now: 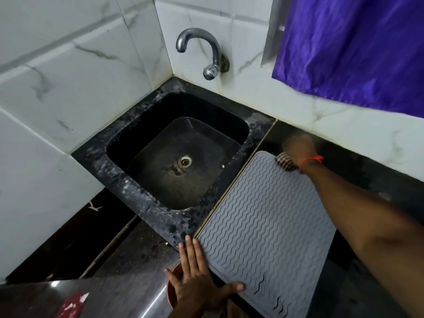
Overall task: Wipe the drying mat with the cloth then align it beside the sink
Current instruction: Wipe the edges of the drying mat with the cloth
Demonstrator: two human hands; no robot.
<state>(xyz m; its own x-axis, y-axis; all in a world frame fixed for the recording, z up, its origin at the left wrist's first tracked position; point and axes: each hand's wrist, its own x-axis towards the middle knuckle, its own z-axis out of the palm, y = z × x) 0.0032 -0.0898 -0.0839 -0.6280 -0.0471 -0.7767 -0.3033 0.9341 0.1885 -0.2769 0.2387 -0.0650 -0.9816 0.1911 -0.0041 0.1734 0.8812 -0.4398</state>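
That grey drying mat looks thin, floppy and rubbery with wavy ribs, so I'd guess it is light, grips the counter and slides best when pushed flat at its edges or corners, not lifted by one end. It lies between the two hands, its long side running just beside the sink rim. The left hand is spread flat, fingers straight, thumb resting on the near corner. The right hand, blurred, is bunched around a striped cloth at the far corner
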